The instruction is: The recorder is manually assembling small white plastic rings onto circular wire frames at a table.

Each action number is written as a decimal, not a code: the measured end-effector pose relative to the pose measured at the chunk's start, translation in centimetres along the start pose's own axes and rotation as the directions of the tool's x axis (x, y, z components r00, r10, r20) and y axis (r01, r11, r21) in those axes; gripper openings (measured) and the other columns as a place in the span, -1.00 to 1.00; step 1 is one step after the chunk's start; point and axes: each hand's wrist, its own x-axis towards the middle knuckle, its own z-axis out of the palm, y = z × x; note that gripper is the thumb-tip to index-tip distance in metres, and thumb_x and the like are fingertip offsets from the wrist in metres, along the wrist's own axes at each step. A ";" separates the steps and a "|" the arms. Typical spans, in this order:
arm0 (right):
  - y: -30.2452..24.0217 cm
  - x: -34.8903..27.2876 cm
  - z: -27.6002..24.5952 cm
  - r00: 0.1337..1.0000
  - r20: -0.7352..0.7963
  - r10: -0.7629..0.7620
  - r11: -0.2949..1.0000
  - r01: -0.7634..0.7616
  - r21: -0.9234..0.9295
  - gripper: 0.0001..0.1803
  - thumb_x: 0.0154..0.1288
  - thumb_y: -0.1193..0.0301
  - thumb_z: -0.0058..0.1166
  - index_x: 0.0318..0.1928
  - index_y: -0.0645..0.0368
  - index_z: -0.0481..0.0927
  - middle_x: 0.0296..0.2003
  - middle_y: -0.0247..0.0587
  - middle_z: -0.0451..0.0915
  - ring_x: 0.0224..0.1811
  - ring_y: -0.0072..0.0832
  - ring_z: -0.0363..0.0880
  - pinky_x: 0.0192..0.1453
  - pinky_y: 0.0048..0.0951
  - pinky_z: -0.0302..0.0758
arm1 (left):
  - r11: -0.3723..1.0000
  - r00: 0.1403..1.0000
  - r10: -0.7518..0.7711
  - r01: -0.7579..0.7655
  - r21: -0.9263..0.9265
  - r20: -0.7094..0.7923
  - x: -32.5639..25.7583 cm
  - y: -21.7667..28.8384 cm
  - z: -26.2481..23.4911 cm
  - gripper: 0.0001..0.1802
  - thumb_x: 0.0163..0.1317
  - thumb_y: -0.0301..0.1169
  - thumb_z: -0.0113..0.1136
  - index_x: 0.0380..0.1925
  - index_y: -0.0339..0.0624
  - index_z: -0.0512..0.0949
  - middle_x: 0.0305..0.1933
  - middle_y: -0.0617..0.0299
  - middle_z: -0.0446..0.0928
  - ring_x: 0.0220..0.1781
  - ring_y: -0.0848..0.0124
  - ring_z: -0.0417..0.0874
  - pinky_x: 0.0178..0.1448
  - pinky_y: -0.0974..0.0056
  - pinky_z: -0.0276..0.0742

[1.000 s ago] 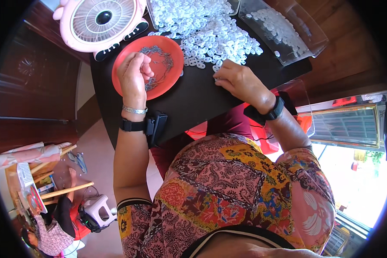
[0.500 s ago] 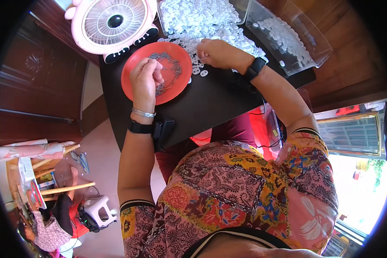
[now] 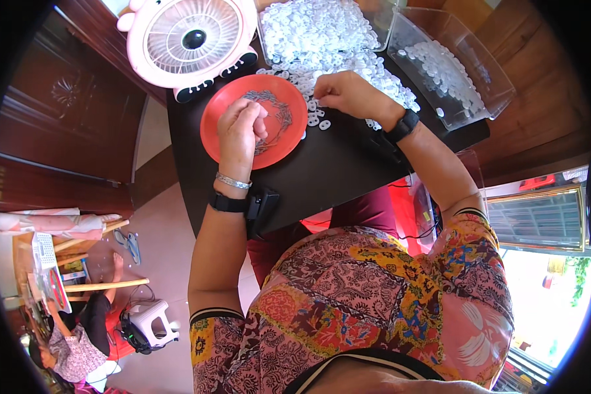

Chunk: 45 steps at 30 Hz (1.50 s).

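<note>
My left hand (image 3: pixel 241 125) is over a red round plate (image 3: pixel 210 134), its fingers curled together; anything inside them is hidden. Small thin grey metal pieces, like nails or screws (image 3: pixel 284 118), lie scattered in that plate. At the near edge of a heap of small white oval plastic pieces with holes (image 3: pixel 368 65), my right hand (image 3: pixel 348 92) has its thumb and fingertips pressed together. What the pinch holds is too small to make out. A few loose white pieces (image 3: pixel 325 125) lie on the black table (image 3: pixel 335 164) beneath it.
A pink fan (image 3: pixel 194 39) stands behind the plate. One clear bin full of white pieces (image 3: pixel 318 26) is at the back; another clear bin (image 3: pixel 499 98), partly filled, is at the right. On the far left, another person (image 3: pixel 79 348) sits near a white stool (image 3: pixel 152 322).
The whole view has shifted slightly, so the table and both hands appear a little further right and lower. Both hands stay closed in nearly the same places over the plate and the heap.
</note>
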 end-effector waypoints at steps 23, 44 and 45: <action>-4.7 3.4 5.3 0.992 -0.073 0.098 0.686 -0.014 0.728 -0.86 0.19 0.49 0.17 -0.25 0.28 0.62 -0.38 -0.37 0.61 -0.34 -0.71 0.50 -0.24 -0.65 0.47 | 0.998 0.997 0.061 -0.061 0.003 0.038 0.3 -0.7 0.4 -0.80 0.27 -0.42 -0.03 -0.51 -0.28 0.43 -0.57 0.30 0.40 -0.58 0.59 0.38 -0.51 0.48 0.30; -4.8 2.5 5.5 0.919 0.117 -0.376 0.872 0.393 -0.291 -0.94 0.03 0.42 0.11 -0.44 0.11 0.57 -0.42 -0.29 0.48 -0.26 -0.27 0.50 -0.21 -0.28 0.48 | 1.000 0.999 -0.019 0.019 -0.015 -0.039 0.3 0.2 -0.5 -0.82 0.19 -0.38 0.00 -0.52 -0.22 0.48 -0.59 0.29 0.41 -0.60 0.53 0.44 -0.49 0.47 0.34; -4.8 2.7 5.8 0.923 0.142 -0.358 0.870 0.384 -0.308 -0.94 0.04 0.43 0.09 -0.43 0.12 0.57 -0.42 -0.26 0.49 -0.26 -0.25 0.51 -0.21 -0.27 0.48 | 1.000 0.999 -0.024 0.024 -0.017 -0.045 0.2 0.2 -0.5 -0.82 0.19 -0.38 0.00 -0.52 -0.23 0.48 -0.59 0.29 0.41 -0.60 0.52 0.44 -0.50 0.47 0.34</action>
